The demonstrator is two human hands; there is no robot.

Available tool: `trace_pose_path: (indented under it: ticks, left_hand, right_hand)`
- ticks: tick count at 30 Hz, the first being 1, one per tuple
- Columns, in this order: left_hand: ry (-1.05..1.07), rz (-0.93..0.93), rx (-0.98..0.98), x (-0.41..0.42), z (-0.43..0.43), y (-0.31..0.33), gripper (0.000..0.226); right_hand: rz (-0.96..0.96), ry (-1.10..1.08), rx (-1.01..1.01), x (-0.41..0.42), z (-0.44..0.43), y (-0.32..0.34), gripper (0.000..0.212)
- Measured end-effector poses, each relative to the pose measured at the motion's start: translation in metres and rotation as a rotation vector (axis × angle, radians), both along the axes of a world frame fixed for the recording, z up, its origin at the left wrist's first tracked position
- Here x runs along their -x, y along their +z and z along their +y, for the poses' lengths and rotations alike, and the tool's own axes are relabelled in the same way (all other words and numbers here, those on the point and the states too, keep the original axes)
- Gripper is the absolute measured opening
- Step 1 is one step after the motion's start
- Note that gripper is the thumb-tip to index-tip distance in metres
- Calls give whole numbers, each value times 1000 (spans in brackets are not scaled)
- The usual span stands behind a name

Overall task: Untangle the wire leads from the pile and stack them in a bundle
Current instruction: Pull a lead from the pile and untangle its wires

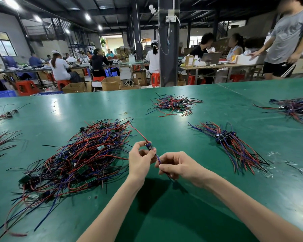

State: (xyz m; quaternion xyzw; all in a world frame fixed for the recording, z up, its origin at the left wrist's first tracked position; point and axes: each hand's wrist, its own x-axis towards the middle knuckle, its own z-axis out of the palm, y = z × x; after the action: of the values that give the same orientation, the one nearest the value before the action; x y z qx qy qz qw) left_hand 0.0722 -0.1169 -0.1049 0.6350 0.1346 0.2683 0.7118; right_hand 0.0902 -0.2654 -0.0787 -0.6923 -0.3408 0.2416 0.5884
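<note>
Both my hands hold one wire lead (pixel 149 146) over the green table (pixel 164 215); my left hand (pixel 140 159) pinches its small board; my right hand (pixel 179 165) pinches its blue wire; its red wire trails to the tangled pile (pixel 80 154) at left; the stacked bundle (pixel 231 145) lies at right.

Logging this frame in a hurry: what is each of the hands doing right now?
Left hand: pinches the small board of one wire lead.
Right hand: grips the same lead's blue wires.
</note>
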Motion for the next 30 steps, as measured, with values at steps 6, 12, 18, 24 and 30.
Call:
trace_pose_path:
  ticks: [6, 12, 18, 24, 30]
  left_hand:
    - [20, -12, 86, -1, 8, -1, 23]
    - [42, -31, 124, -3, 9, 1, 23]
    - [98, -68, 251, -2, 15, 7, 24]
    - [114, -92, 229, -1, 17, 12, 24]
    - [136, -81, 228, 0, 20, 11, 24]
  right_hand:
    - [-29, 24, 34, -1, 0, -1, 15]
    - [61, 19, 88, -7, -1, -3, 14]
    - [208, -100, 155, -16, -2, -9, 16]
    - [142, -70, 231, -19, -8, -8, 11]
    - [76, -13, 269, -18, -12, -2, 12]
